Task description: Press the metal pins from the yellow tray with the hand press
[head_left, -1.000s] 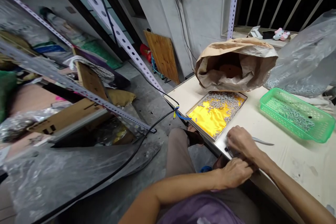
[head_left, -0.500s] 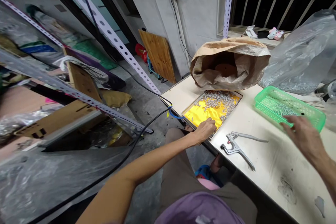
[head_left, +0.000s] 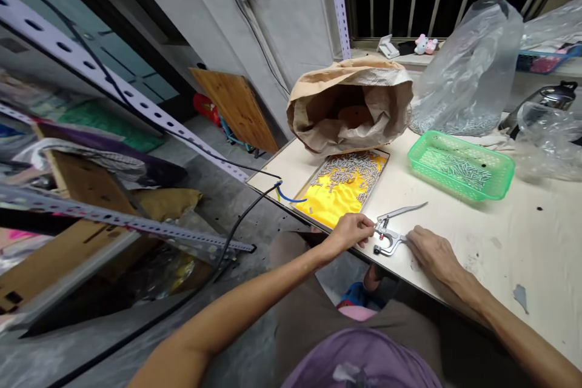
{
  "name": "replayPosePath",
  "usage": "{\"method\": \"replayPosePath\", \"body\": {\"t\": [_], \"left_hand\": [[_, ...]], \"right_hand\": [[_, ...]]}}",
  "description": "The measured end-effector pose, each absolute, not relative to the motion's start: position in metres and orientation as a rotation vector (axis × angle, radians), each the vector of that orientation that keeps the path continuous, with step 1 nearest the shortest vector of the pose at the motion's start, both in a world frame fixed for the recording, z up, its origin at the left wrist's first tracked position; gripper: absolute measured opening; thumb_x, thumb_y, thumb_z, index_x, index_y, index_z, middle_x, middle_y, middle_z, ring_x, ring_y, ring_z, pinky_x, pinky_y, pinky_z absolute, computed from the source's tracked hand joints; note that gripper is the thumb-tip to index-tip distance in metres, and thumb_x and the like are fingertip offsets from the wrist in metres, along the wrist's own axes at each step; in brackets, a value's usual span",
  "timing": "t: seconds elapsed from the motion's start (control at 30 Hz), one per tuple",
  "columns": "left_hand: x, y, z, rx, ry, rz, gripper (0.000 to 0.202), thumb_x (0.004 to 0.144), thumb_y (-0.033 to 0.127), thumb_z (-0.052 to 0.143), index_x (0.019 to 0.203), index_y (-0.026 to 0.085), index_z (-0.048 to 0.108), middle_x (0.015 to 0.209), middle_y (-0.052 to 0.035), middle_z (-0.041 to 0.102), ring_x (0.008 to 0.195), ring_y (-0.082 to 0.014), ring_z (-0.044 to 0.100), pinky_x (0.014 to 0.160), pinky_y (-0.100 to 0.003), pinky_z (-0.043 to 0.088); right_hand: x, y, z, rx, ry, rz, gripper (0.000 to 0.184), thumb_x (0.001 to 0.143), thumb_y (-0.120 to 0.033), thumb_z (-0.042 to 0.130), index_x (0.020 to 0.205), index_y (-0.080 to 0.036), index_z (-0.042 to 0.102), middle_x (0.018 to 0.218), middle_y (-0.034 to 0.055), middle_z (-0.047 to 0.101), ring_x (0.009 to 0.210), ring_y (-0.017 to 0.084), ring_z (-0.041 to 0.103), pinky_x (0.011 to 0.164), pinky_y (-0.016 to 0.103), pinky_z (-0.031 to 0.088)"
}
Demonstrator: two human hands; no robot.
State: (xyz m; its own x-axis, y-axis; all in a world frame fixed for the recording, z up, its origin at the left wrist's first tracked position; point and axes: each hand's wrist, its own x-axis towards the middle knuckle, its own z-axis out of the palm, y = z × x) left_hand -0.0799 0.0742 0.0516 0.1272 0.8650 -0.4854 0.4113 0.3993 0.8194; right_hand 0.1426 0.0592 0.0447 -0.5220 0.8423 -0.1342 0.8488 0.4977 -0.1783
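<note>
A pair of silver snap-fastener pliers (head_left: 391,244) lies at the table's front edge, jaws turned left. My right hand (head_left: 434,253) is closed round its lower handle, while the upper handle points away to the right. By the jaws, my left hand (head_left: 352,231) is pinched shut; whatever is between the fingertips is too small to make out. Just beyond that hand lies a shallow tray (head_left: 383,173) with a yellow lining (head_left: 325,201) and many small silver metal pieces (head_left: 352,168). To the right stands a green plastic basket (head_left: 493,190) with similar pieces inside.
An open brown paper sack (head_left: 313,133) stands behind the tray. Further right are a clear plastic bag (head_left: 482,54) of metal pieces and a crumpled clear bag (head_left: 552,151). A black cable (head_left: 248,209) reaches the table's left corner beside a perforated metal post (head_left: 150,110).
My right hand has come from the green basket to the pliers and grasped a handle. The pliers have turned and shifted toward my left hand, which has left the tray. The view has swung right.
</note>
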Motion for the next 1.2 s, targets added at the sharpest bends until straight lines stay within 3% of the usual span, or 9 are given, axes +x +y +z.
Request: {"method": "replayPosePath", "body": {"t": [0.1,0.2,0.53,0.97,1.2], "left_hand": [[-0.06,0.066,0.048,1.015,1.481,0.471,0.002,0.074,0.013,0.062,0.072,0.011,0.062,0.047,0.0059,0.053,0.038,-0.0054,0.047,0.041,-0.016,0.04],[-0.049,0.063,0.044,0.94,1.538,0.445,0.01,0.076,0.016,0.063,0.068,0.011,0.06,0.042,0.0067,0.051,0.033,-0.0043,0.043,0.036,-0.015,0.035],[-0.038,0.057,0.047,0.769,1.59,0.355,0.015,0.08,0.014,0.061,0.065,0.012,0.056,0.033,0.0087,0.043,0.028,-0.0046,0.037,0.033,-0.016,0.031],[-0.043,0.066,0.047,0.898,1.521,0.05,0.031,0.077,0.018,0.062,0.049,0.013,0.051,0.032,0.0053,0.045,0.028,-0.0047,0.04,0.036,-0.016,0.031],[-0.044,0.061,0.044,0.798,1.527,0.138,0.025,0.076,0.022,0.064,0.055,0.012,0.054,0.04,0.0058,0.052,0.031,-0.004,0.045,0.037,-0.015,0.035]], "right_hand": [[0.149,0.063,0.049,1.521,2.621,-0.334,0.023,0.092,-0.019,0.036,0.081,-0.021,0.055,0.08,0.0027,0.057,0.075,0.015,0.055,0.059,0.026,0.033],[0.152,0.06,0.051,1.535,2.614,-0.345,0.023,0.092,-0.017,0.036,0.082,-0.021,0.056,0.083,0.0029,0.058,0.076,0.015,0.054,0.059,0.026,0.033],[0.152,0.057,0.047,1.601,2.529,-0.433,0.023,0.094,-0.019,0.037,0.088,-0.021,0.058,0.088,0.0036,0.058,0.081,0.015,0.053,0.061,0.026,0.031],[0.149,0.057,0.051,1.511,2.464,-0.431,0.024,0.096,-0.021,0.033,0.097,-0.021,0.058,0.095,0.006,0.058,0.089,0.018,0.053,0.058,0.028,0.029],[0.148,0.048,0.049,1.529,2.476,-0.362,0.022,0.094,-0.016,0.035,0.099,-0.02,0.056,0.098,0.0065,0.058,0.09,0.018,0.054,0.059,0.029,0.031]]}}
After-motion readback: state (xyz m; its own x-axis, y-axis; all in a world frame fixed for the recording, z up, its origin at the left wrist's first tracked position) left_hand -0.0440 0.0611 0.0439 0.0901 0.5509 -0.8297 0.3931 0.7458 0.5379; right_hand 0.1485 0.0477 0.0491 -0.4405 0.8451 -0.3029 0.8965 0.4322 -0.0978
